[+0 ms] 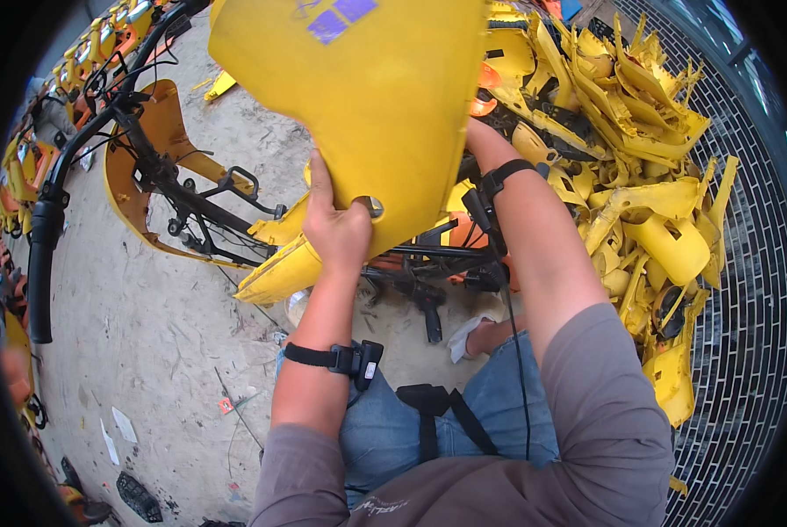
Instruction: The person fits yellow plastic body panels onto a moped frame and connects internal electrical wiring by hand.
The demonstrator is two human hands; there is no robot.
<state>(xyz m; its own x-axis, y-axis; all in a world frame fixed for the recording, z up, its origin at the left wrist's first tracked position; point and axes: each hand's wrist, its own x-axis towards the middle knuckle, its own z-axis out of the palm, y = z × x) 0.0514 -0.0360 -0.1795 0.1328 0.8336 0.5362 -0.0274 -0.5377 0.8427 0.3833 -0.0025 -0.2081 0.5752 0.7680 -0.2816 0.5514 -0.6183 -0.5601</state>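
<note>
A large yellow plastic panel with a purple patch is held up in front of me. My left hand grips its lower left edge, index finger pointing up along the rim, the other fingers curled by a round hole. My right forearm reaches behind the panel's right edge, which hides my right hand. Below the panel, a black tool that looks like a power drill is near my legs. A black bike-like frame with yellow covers stands at the left and runs behind the panel.
A black handlebar grip juts out at the left. On the right, broken yellow plastic parts are heaped against a brick-patterned surface. Paper scraps and a black piece lie on the dusty floor. More yellow and orange parts line the far left.
</note>
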